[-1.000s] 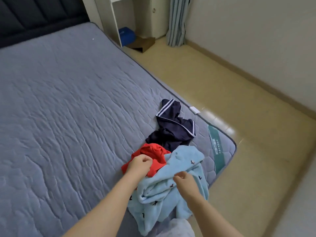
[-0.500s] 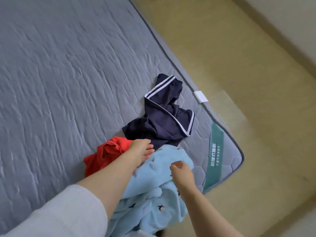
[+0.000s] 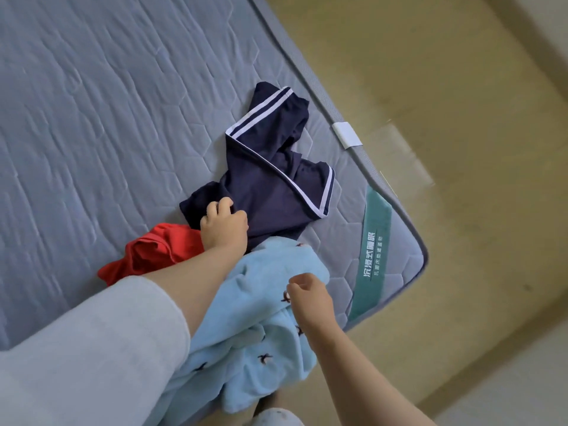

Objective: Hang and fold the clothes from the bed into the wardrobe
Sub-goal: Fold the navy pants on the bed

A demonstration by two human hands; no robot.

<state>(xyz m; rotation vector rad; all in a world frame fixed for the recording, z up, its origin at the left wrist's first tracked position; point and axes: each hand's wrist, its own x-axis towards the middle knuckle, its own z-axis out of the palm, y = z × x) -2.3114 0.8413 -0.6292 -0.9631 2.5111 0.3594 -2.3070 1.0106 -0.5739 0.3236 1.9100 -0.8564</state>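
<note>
Gripping: our left hand (image 3: 225, 225) clutches the navy garment (image 3: 270, 192), near end.
Axis: toward right edge of bed (image 3: 92, 118).
Other: our right hand (image 3: 310, 298) pinches blue garment (image 3: 264, 278).

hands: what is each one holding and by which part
Left hand grips the navy garment at its near left edge. Right hand pinches a top fold of the light blue garment.

Heaped near the bed (image 3: 92, 118) corner, mid-frame.
Shorts (image 3: 270, 186) uppermost; shirt (image 3: 153, 253) lower left; jumper (image 3: 261, 318) below both, toward the bottom edge.
</note>
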